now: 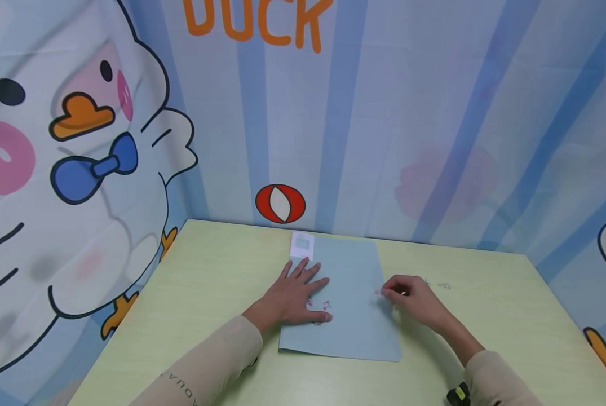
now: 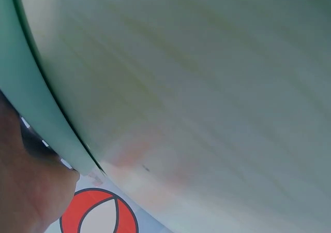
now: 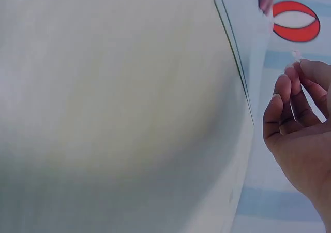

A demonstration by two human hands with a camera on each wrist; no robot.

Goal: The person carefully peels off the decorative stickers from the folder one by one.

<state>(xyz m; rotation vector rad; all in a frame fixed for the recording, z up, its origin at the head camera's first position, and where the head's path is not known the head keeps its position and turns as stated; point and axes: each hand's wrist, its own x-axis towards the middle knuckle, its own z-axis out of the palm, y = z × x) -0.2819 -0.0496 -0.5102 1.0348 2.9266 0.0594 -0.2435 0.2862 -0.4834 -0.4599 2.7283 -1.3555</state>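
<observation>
A light blue folder (image 1: 353, 332) lies flat on the table. My left hand (image 1: 296, 293) rests on its left part with fingers spread. Small pink-and-clear stickers (image 1: 327, 305) show on the folder between that hand's thumb and index finger. At the folder's right edge, my right hand (image 1: 418, 299) pinches a tiny clear-and-pink sticker (image 1: 377, 292) between thumb and index finger. The right wrist view shows this sticker (image 3: 296, 55) standing out past the fingertips. In the left wrist view, part of the left hand (image 2: 36, 191) appears beside the folder's edge (image 2: 46, 88).
A pale label (image 1: 301, 245) with a printed square is at the folder's top left corner. Other small clear pieces (image 1: 445, 286) lie on the yellowish table (image 1: 221, 270) beyond the right hand. A printed duck curtain (image 1: 374, 113) stands behind the table.
</observation>
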